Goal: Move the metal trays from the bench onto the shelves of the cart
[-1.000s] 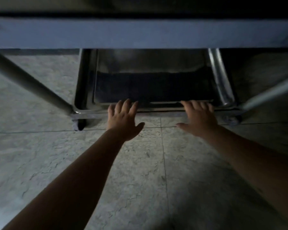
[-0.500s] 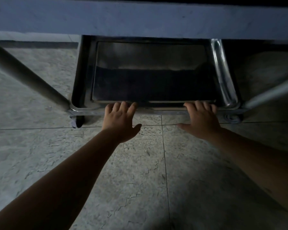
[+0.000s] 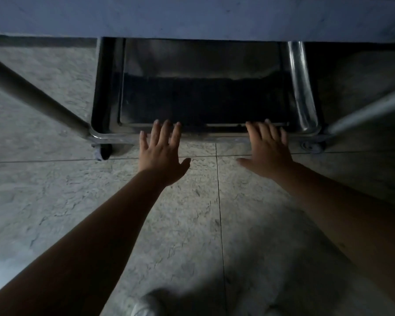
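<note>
The metal tray (image 3: 203, 87) lies on the cart's bottom shelf (image 3: 105, 124), just beyond both fingertips, long axis running crosswise. Left hand (image 3: 161, 153) and right hand (image 3: 267, 151) are spread open, seemingly off its rim, equally near.

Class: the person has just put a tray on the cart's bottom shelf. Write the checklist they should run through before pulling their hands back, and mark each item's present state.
1. Metal tray lies inside the bottom shelf rim: ok.
2. Tray sits flat, not tilted: cannot tell, too dark.
3. Left hand open, fingers spread, gripping nothing: ok.
4. Right hand open at the tray's near edge: ok.
5. Tray's far edge fully in: cannot tell, hidden under the upper shelf.
6. Floor behind the hands free of obstacles: ok.
</note>
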`<move>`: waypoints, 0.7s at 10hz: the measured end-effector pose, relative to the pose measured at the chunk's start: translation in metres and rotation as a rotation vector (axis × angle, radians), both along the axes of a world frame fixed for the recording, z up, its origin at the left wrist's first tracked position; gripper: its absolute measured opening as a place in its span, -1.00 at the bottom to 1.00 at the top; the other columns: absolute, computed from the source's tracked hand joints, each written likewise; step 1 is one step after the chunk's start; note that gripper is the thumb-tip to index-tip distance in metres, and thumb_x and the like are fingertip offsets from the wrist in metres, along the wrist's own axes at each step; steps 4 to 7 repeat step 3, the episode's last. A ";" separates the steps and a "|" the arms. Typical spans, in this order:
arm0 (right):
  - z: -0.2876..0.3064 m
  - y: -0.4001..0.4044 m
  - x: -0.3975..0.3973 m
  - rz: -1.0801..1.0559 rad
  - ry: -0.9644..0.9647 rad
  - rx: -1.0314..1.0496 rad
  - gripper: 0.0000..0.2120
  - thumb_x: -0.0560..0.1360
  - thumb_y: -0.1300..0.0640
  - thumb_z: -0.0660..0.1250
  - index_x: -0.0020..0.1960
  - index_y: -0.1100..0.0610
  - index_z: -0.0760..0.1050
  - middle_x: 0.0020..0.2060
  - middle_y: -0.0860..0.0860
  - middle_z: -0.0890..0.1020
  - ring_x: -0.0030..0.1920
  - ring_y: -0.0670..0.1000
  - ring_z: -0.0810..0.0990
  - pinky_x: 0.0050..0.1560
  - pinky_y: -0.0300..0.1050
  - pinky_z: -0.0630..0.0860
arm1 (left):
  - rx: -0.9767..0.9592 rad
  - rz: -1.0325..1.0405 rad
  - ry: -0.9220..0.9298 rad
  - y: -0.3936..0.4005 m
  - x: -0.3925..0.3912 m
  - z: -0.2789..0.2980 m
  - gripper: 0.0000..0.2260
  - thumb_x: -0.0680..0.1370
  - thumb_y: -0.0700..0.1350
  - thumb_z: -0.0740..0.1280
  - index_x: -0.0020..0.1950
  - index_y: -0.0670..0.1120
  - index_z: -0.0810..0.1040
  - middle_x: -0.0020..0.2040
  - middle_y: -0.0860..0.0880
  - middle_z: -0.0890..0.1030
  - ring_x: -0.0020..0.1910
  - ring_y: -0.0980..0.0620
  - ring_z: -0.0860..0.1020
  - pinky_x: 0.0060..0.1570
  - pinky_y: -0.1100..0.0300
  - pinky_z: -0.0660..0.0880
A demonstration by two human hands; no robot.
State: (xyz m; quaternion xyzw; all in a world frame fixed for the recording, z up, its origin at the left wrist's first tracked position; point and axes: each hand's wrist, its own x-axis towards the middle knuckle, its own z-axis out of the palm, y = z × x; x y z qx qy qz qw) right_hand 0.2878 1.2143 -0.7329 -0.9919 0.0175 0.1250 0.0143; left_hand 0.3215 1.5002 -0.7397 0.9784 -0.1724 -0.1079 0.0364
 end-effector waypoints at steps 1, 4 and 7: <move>0.024 0.021 -0.019 0.004 0.138 0.066 0.20 0.31 -0.38 0.39 0.57 0.06 -0.31 0.60 0.07 -0.21 0.57 0.12 -0.25 0.47 0.25 -0.19 | 0.053 0.007 0.212 -0.004 -0.016 0.023 -0.07 0.53 0.36 0.19 0.60 0.01 -0.34 0.56 -0.12 -0.41 0.54 -0.15 -0.36 0.44 -0.25 -0.27; 0.132 0.045 -0.085 -0.002 0.235 0.128 0.20 0.28 -0.53 0.25 0.55 -0.02 -0.39 0.51 0.00 -0.46 0.51 0.06 -0.45 0.47 0.23 -0.30 | 0.063 -0.005 0.317 0.008 -0.082 0.145 -0.13 0.49 0.46 0.04 0.56 0.13 -0.40 0.57 -0.06 -0.41 0.53 -0.15 -0.37 0.40 -0.28 -0.30; 0.132 0.045 -0.085 -0.002 0.235 0.128 0.20 0.28 -0.53 0.25 0.55 -0.02 -0.39 0.51 0.00 -0.46 0.51 0.06 -0.45 0.47 0.23 -0.30 | 0.063 -0.005 0.317 0.008 -0.082 0.145 -0.13 0.49 0.46 0.04 0.56 0.13 -0.40 0.57 -0.06 -0.41 0.53 -0.15 -0.37 0.40 -0.28 -0.30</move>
